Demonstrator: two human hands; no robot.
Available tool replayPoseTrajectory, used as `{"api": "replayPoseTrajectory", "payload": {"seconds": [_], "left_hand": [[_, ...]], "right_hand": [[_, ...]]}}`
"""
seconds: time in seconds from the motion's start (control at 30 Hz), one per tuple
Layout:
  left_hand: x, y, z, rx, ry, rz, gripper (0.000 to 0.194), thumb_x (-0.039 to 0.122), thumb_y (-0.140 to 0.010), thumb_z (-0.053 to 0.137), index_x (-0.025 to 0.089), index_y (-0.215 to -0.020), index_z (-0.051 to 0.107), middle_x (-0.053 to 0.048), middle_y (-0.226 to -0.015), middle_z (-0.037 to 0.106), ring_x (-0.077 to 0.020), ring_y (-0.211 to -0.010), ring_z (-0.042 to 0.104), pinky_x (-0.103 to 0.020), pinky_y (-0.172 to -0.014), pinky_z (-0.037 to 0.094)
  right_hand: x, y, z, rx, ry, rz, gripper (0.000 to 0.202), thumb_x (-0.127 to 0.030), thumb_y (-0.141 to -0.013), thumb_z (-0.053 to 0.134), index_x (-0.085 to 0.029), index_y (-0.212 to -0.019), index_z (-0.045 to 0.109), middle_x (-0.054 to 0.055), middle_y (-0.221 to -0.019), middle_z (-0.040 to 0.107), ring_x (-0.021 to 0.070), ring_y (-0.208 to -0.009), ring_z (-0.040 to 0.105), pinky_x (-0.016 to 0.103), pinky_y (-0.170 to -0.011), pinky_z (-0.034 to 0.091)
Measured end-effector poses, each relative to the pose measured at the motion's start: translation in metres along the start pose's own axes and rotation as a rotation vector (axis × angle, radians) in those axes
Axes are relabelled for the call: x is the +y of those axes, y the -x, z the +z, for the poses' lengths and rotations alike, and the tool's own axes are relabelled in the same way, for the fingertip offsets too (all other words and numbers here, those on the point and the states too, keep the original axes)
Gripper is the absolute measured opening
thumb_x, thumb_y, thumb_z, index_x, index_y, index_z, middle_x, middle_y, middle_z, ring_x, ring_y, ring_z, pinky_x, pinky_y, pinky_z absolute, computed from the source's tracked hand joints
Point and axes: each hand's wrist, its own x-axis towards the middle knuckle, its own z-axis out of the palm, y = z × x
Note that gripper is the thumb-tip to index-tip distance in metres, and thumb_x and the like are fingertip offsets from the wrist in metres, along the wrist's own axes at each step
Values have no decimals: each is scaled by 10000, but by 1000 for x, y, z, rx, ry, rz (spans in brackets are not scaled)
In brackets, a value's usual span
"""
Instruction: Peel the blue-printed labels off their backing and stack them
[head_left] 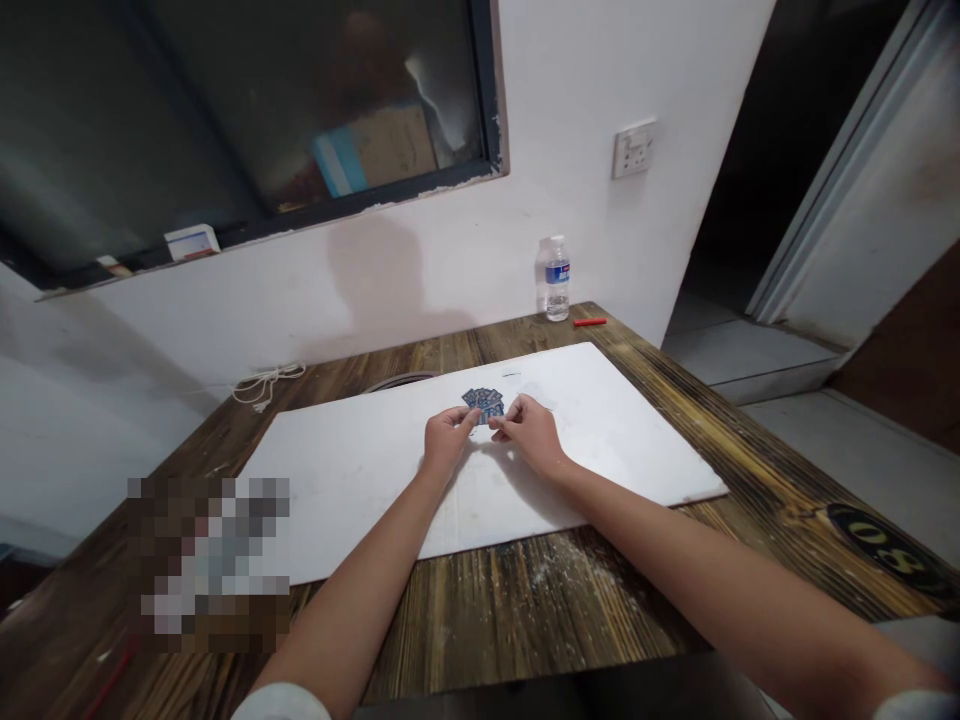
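Observation:
A small flat blue-grey piece [484, 402] with a dark pattern and a jagged upper outline is held up over the white board [345, 480]. What kind of thing it is I cannot make out. My left hand [448, 440] pinches its lower left edge between thumb and fingers. At the lower right edge, my right hand [534, 432] is closed on it too, with thumb and forefinger at the corner. My fingers cover part of its lower border. Both forearms reach in from the near edge of the wooden table [510, 620].
A water bottle [557, 280] and a red stick-like object [589, 322] stand and lie at the back right. A white cable [266, 385] is coiled at the back left. Pixelated items cover the front left. A wall with a window [300, 110] rises behind.

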Motion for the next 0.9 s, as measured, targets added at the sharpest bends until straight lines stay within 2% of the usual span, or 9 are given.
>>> {"api": "replayPoseTrajectory", "payload": {"seconds": [0.13,0.23,0.33,0.4,0.47,0.57,0.67,0.73,0.9], "left_hand": [[1,0,0,14,23,-13,300,458,-679,717,159,-679,727,-38,-678,695,-174,-673,615,-274,-677,462],[3,0,0,45,40,-37,308,458,-666,725,150,-692,730,-33,-662,688,-161,-649,602,-274,-667,461],[5,-1,0,88,63,-58,334,463,-642,739,139,-723,740,-35,-655,683,-164,-641,597,-300,-671,483],[6,-1,0,116,77,-67,359,473,-624,750,130,-730,744,-36,-643,675,-168,-636,595,-322,-671,501],[7,-1,1,138,87,-75,383,485,-607,759,123,-728,744,-36,-635,667,-169,-632,595,-335,-665,516],[6,-1,1,158,87,-80,395,494,-599,764,118,-715,741,-37,-635,662,-167,-632,596,-333,-648,526],[5,-2,0,163,77,-74,381,484,-614,760,117,-715,742,-37,-637,661,-163,-632,597,-328,-642,529],[5,-2,0,160,75,-74,371,475,-629,754,116,-722,743,-38,-645,664,-158,-630,597,-319,-637,528],[4,-2,0,160,80,-79,379,479,-631,751,113,-733,738,-42,-655,668,-158,-627,601,-313,-622,527]], "right_hand": [[-2,1,0,-4,20,-15,402,-492,-692,737,-223,-665,439,17,-615,687,189,-563,683,270,-527,508],[-5,-4,-5,7,47,-28,396,-514,-706,717,-223,-676,449,12,-597,674,171,-517,647,265,-508,477],[-9,-18,-21,84,133,-77,315,-477,-756,672,-218,-717,497,-5,-600,656,153,-515,602,270,-541,448],[-10,-30,-38,170,266,-112,239,-434,-786,642,-208,-766,567,7,-667,667,167,-627,616,286,-624,447],[-10,-41,-55,235,440,-116,184,-386,-808,620,-202,-816,620,37,-817,687,191,-778,623,305,-709,440],[-6,-49,-73,175,754,-63,210,-402,-814,630,-205,-858,684,83,-928,662,255,-951,576,342,-763,424],[-1,-49,-77,91,983,5,284,-445,-743,718,-201,-889,716,138,-1048,608,325,-1059,499,388,-794,413],[0,-47,-75,52,1053,23,307,-431,-723,745,-193,-916,719,156,-1085,580,339,-1064,480,406,-800,408],[-2,-46,-70,-9,1089,57,213,-383,-783,704,-184,-853,733,160,-1057,565,326,-1032,483,403,-769,404]]}}
